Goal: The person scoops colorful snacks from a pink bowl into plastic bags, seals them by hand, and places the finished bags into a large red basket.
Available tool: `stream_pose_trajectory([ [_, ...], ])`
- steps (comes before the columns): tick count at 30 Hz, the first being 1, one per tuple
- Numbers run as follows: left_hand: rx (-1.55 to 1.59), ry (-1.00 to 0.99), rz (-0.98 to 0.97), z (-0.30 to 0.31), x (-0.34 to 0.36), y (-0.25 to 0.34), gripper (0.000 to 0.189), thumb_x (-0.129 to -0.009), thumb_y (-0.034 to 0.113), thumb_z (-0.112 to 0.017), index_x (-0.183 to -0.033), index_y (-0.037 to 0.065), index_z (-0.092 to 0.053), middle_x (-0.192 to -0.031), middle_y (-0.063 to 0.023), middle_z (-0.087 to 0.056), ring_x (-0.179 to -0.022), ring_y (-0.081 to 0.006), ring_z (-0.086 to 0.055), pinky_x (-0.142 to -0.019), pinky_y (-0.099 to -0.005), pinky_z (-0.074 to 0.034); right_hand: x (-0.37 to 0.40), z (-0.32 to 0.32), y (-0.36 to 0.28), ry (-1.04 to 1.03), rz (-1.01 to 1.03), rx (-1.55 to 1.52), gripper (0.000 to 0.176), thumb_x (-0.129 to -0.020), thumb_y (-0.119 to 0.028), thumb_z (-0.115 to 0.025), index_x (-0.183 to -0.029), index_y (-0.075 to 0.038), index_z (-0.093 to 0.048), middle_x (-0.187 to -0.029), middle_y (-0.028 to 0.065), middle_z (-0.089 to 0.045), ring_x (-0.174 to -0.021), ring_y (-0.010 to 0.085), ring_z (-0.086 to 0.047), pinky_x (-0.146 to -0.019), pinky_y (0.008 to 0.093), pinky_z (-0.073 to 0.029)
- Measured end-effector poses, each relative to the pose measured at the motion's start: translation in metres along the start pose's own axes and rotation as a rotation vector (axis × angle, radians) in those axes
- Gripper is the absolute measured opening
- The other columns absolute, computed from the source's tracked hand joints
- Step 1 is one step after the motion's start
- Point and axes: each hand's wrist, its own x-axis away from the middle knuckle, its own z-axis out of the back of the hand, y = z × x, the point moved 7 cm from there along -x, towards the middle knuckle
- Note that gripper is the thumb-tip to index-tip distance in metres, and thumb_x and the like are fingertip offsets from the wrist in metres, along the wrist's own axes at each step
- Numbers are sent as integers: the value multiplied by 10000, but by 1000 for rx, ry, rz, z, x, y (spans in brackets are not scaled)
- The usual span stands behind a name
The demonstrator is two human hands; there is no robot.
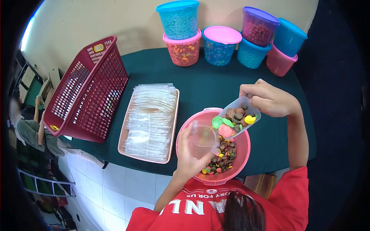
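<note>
My left hand point(189, 156) is closed around a clear plastic bag point(205, 138), its rounded mouth open over a pink tub point(245, 154). Between the fingers of my right hand point(271, 100) is a translucent plastic scoop point(254, 109), tilted toward the bag. Loose brown, green, pink and yellow pieces point(238, 114) fill the scoop, and its lower lip is close beside the bag's mouth. More of these small round pieces point(225, 154) lie in the tub below, partly hidden by the bag and my left hand.
Left of the tub, a pale tray point(122, 148) holds stacked clear bags point(148, 127). A maroon perforated basket point(92, 92) stands at the table's left. Several lidded tubs point(217, 48) line the wall side of the green-covered table point(154, 69). Another person point(32, 129) is at far left.
</note>
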Motion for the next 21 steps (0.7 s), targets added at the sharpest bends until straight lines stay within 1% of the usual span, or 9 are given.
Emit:
stream_pose_trajectory([
  [3,-154,-196,109,-14,1,-7,891,-529,250,-785,-1237,-9,-309,-1131,-173,-429,-1045,-313,-449,-875,-407,-359,-6,2,-8,25,26,192,189,-723,-163,-370,-793,-48,-502,-596,81,-504,-670,225,-416,-676,325,-318],
  [5,-169,-195,106,-13,1,-9,892,-530,262,-786,-1236,-10,-312,-1129,-174,-433,-1044,-314,-450,-868,-407,-362,-8,-8,-15,-42,-52,536,193,-731,-181,-416,-776,-43,-542,-629,80,-522,-658,233,-476,-689,341,-316],
  [6,-182,-196,104,-13,1,-9,894,-532,274,-786,-1235,-11,-314,-1128,-174,-437,-1043,-315,-452,-862,-406,-365,-10,-14,-23,-42,-52,535,193,-731,-181,-416,-776,-43,-542,-629,80,-522,-658,233,-476,-689,341,-316],
  [8,-199,-224,103,-16,0,-6,896,-531,294,-786,-1232,-11,-319,-1124,-174,-442,-1038,-315,-455,-857,-405,-366,-11,-30,-47,19,45,899,210,-716,-223,-496,-722,-31,-582,-669,86,-538,-645,228,-518,-719,346,-310],
  [10,-218,-255,103,-18,1,-7,898,-531,313,-785,-1229,-12,-323,-1120,-174,-447,-1034,-314,-459,-853,-404,-366,-17,-51,-63,96,127,939,218,-693,-238,-540,-667,-28,-596,-676,68,-541,-672,196,-527,-771,345,-298],
  [13,-222,-261,103,-18,3,-11,908,-532,343,-782,-1228,-18,-323,-1107,-173,-459,-1024,-313,-464,-843,-401,-369,-21,-91,-77,-133,175,1208,194,-705,-184,-524,-717,-13,-616,-690,50,-545,-767,197,-536,-866,351,-268],
  [16,-239,-324,155,-22,6,-13,901,-539,338,-779,-1226,-23,-322,-1104,-169,-463,-1019,-311,-464,-856,-395,-357,-19,-102,-79,-155,275,1182,217,-700,-195,-528,-742,-1,-615,-687,53,-546,-806,209,-531,-880,363,-260],
  [18,-265,-313,128,-20,4,-11,849,-595,290,-749,-1238,-38,-302,-1109,-188,-443,-1030,-317,-455,-887,-392,-333,-16,-89,-72,-208,218,1135,230,-689,-202,-544,-804,-10,-595,-686,54,-545,-816,206,-526,-880,368,-257],
  [21,-157,-149,78,-11,0,-10,767,-695,213,-671,-1268,-55,-238,-1162,-205,-377,-1081,-313,-411,-924,-391,-302,2,-29,-80,330,165,1003,295,-677,-204,-570,-925,-47,-549,-685,60,-543,-793,194,-515,-880,373,-252],
])
